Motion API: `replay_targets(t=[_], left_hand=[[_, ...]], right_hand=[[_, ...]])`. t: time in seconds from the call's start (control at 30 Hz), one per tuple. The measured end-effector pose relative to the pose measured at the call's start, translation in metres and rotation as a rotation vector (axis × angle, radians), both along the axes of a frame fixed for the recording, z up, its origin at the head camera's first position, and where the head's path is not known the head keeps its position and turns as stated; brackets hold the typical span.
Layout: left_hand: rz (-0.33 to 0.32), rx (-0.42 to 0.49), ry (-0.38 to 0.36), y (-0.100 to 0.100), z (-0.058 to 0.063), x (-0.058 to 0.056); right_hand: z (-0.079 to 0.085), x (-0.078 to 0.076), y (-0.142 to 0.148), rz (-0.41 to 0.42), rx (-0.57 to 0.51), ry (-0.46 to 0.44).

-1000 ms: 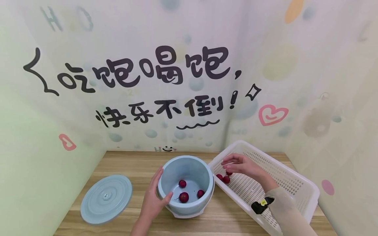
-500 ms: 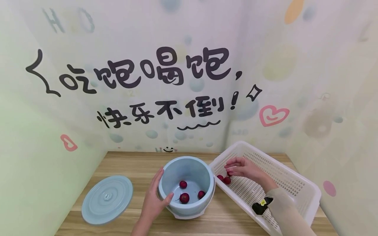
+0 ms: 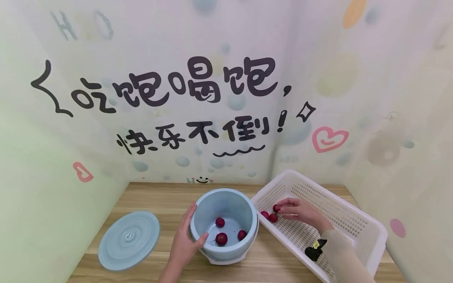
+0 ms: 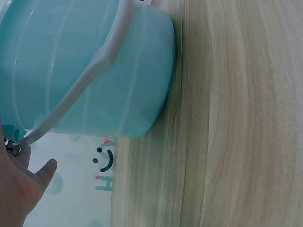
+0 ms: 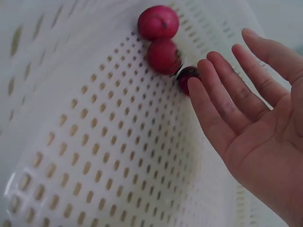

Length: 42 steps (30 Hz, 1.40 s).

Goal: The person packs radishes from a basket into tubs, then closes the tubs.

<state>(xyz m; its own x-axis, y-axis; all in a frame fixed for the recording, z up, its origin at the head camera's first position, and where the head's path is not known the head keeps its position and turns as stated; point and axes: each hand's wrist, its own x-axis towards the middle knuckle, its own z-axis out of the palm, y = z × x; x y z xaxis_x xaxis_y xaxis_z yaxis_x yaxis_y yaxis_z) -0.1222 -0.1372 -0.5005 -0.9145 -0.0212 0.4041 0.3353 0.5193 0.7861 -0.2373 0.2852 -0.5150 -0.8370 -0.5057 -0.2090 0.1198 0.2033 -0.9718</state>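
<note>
A light blue bucket with a pale handle stands in the middle of the table, three red radishes on its floor. Against the bucket's left side rests my left hand, fingers spread along the outside and thumb at the near rim. To the right is a white perforated basket, with three more radishes together at its left end. My right hand reaches into the basket, holding nothing. Its fingers are extended, and the fingertips overlap the farthest radish in the right wrist view.
A round light blue lid lies on the wooden table, left of the bucket. The basket's left corner comes right up to the bucket's rim. A printed wall covering closes off the back and both sides.
My right hand has shifted slightly right and lower in the basket, bringing the farthest radish more into view. The left hand stays against the bucket.
</note>
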Motion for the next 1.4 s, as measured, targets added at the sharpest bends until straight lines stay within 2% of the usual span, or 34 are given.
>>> replay_targets(t=[0.2,0.27,0.37,0.6,0.83,0.97,1.17,1.27,1.4], left_hand=[[0.002,-0.017,0.010,0.001,-0.001,-0.001],[0.009,-0.022,0.007,0.001,-0.002,0.000],[0.020,-0.026,-0.007,0.001,-0.002,0.002],[0.036,-0.036,-0.058,0.000,0.000,0.006],[0.040,-0.042,-0.057,0.003,0.000,0.003],[0.038,-0.039,-0.062,0.003,0.002,0.003],[0.029,-0.043,-0.073,0.004,0.005,0.001],[0.032,-0.041,-0.076,0.003,0.004,0.002],[0.035,-0.022,-0.102,0.003,0.003,0.005]], right_hand=[[-0.025,-0.002,0.008,-0.018,-0.037,-0.009],[-0.030,-0.003,0.009,0.000,-0.065,-0.008],[-0.036,-0.005,0.007,0.038,-0.046,0.021],[-0.035,-0.005,-0.004,0.098,0.082,0.172],[-0.038,-0.005,-0.004,0.043,0.222,0.288],[-0.038,-0.006,-0.004,0.026,0.289,0.321],[-0.037,-0.007,-0.004,-0.012,0.300,0.302],[-0.039,-0.007,-0.003,-0.017,0.248,0.277],[-0.042,-0.004,0.001,-0.016,0.125,0.173]])
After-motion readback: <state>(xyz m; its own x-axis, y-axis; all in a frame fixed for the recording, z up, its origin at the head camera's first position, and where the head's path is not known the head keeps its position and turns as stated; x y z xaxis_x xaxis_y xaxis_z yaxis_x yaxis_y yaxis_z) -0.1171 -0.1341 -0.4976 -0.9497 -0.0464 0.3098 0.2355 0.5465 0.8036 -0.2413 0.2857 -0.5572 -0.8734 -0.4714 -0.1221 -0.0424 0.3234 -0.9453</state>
